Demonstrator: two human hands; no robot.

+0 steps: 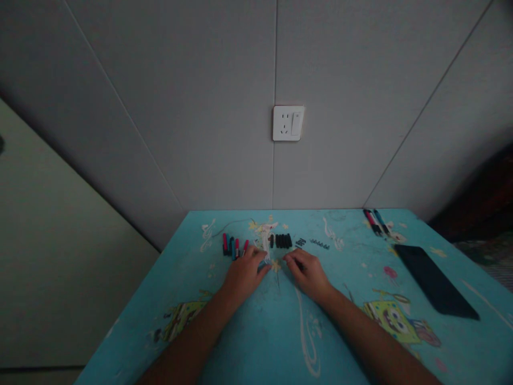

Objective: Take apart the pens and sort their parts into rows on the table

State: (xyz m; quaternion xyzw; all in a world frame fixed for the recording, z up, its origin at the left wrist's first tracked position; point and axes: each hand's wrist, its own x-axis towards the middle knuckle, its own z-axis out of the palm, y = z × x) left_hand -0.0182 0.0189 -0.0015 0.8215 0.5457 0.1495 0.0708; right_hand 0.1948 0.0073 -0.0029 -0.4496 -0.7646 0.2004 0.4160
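Note:
My left hand (249,263) is over the middle of the table, thumb and fingers closed in a pinch. A bluish bit shows at its fingertips, too small to name. Just across from it, my right hand (308,271) is also pinched closed, and anything between its fingers is too small to make out. Beside the left hand lie pink, blue and black pen barrels (231,247). A bundle of thin white sticks (265,239), like pen refills, lies beyond the fingertips. Black tube-like pieces (284,241) stand in a row, with small black parts (300,243) and tiny dark pieces (319,244) to their right.
The table (256,331) has a blue cartoon-print cover and meets a grey panelled wall (224,133) with a white socket plate (288,123). Several pens (375,222) lie at the back right. A flat dark rectangular object (435,280) rests at the right.

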